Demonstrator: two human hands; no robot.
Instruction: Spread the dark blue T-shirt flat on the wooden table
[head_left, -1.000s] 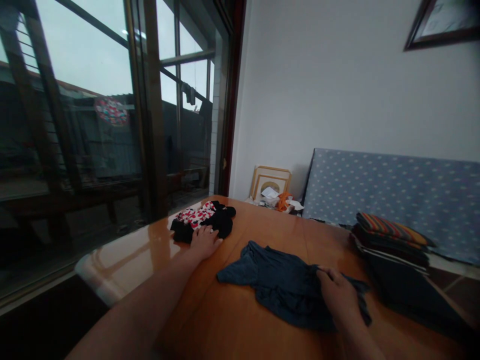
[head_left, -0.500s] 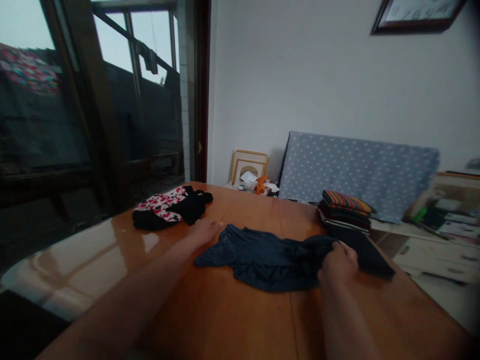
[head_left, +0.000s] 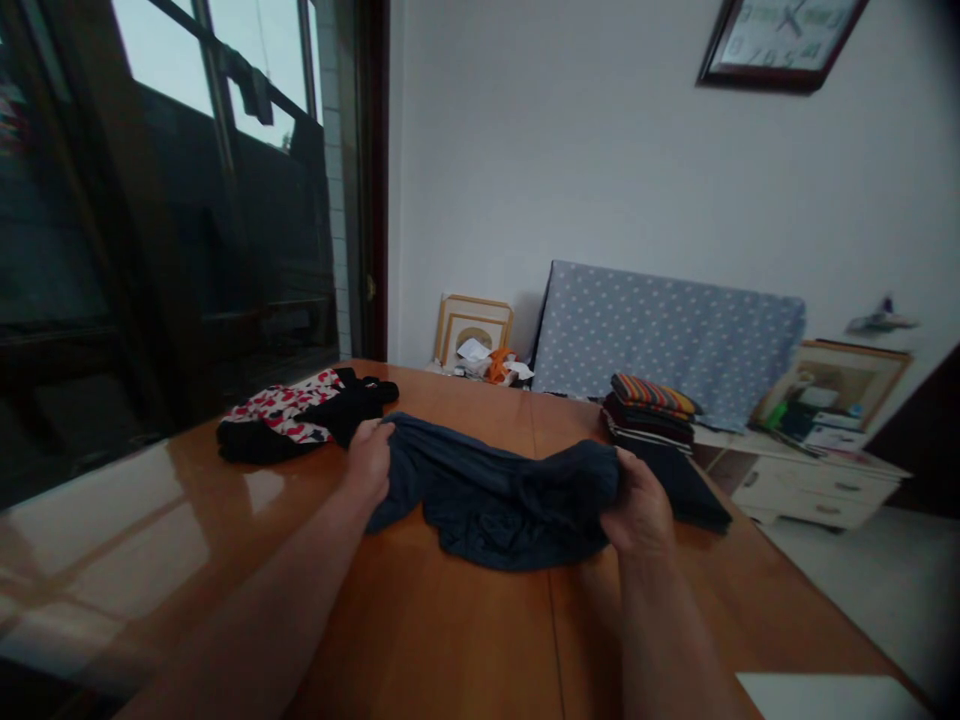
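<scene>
A dark blue garment, rumpled and spread sideways, lies partly on the wooden table. My left hand is closed on its upper left corner and lifts that edge a little. At the other end my right hand grips the garment with the thumb on the near side, the fingers partly hidden by cloth. Its exact kind I cannot make out. Just beyond my left hand lies a crumpled black garment with a red, white and black pattern.
Right of the blue garment stands a stack of folded clothes, a striped one on top, beside a flat dark folded cloth. Behind the wooden table are a dotted cloth cover, a framed picture and a white cabinet.
My left hand, earlier beside the garment, now holds its left corner and has raised that edge. My right hand keeps its end, now lifted slightly. The view has turned to the right.
</scene>
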